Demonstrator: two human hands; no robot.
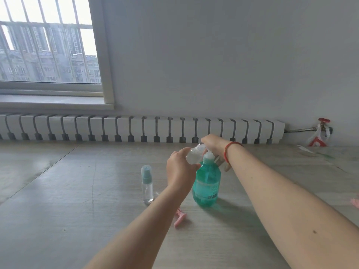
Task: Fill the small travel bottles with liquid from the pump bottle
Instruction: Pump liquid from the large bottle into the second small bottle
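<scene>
Barred window (48, 45) upper left, daylight; plain grey wall (223, 55); white radiator (136, 127) across middle; wood-grain floor (58, 210) below.

Pump bottle (206, 184) carries a label; its print is unreadable.

The pump bottle (206, 184) was translucent teal-green with a white pump head. The small spray bottle (147, 184) was clear with a pale teal sprayer. A pink piece (179, 218) lay on the pale grey wood-grain surface (77, 210). A red cord bracelet (229, 150) circled one wrist. The radiator (136, 127) was white, its valve (323, 120) red.
</scene>
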